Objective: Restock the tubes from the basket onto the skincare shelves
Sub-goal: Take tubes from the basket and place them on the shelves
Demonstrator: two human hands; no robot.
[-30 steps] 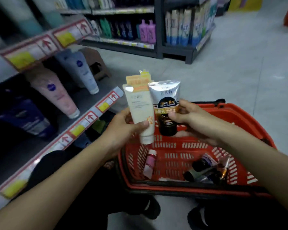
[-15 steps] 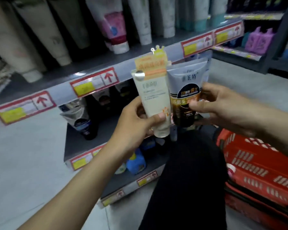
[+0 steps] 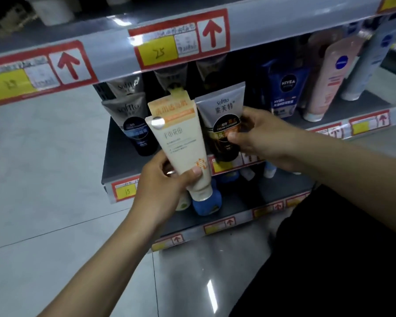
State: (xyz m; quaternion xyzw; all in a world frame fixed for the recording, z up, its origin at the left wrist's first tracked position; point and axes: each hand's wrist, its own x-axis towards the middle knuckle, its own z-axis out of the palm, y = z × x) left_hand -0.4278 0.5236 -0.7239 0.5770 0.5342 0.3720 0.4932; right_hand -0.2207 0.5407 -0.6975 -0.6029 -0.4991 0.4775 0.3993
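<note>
- Grey metal shelf [image 3: 116, 156] carries matching dark tubes [image 3: 133, 124]; neither held tube is placed yet.
- Cream tube [image 3: 181, 145]: in the grip of the left hand [image 3: 165, 193], in front of the shelf.
- Silver-black tube [image 3: 222, 120]: pinched by the right hand [image 3: 258, 136], near its likely row.

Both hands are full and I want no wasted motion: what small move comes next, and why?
Probably ease the right hand forward and set its grey Softto tube on the shelf beside the shelved Softto tubes, which carry the same brand. The cream tube in the left hand shows no match here.
</note>
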